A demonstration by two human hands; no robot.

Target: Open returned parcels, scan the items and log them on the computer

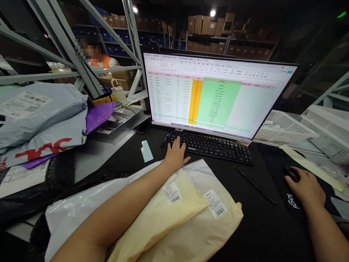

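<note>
My left hand (176,154) lies with fingers spread on the left end of a black keyboard (209,145). Its forearm crosses over two pale yellow bags with barcode labels, a front bag (160,214) and one behind it (218,233), on a white plastic mailer (68,214). At the right, my right hand (308,187) is curved over a black computer mouse (292,174) on a dark mouse pad (275,163). Behind the keyboard stands a monitor (218,94) showing a spreadsheet with an orange and a green column.
Grey mailers (43,102) and a purple bag (99,116) are piled at the left beside a metal tray (120,127). A black stick (256,186) and a light blue card (147,151) lie on the desk. White baskets (286,125) stand right; a person in an orange vest (102,61) is behind.
</note>
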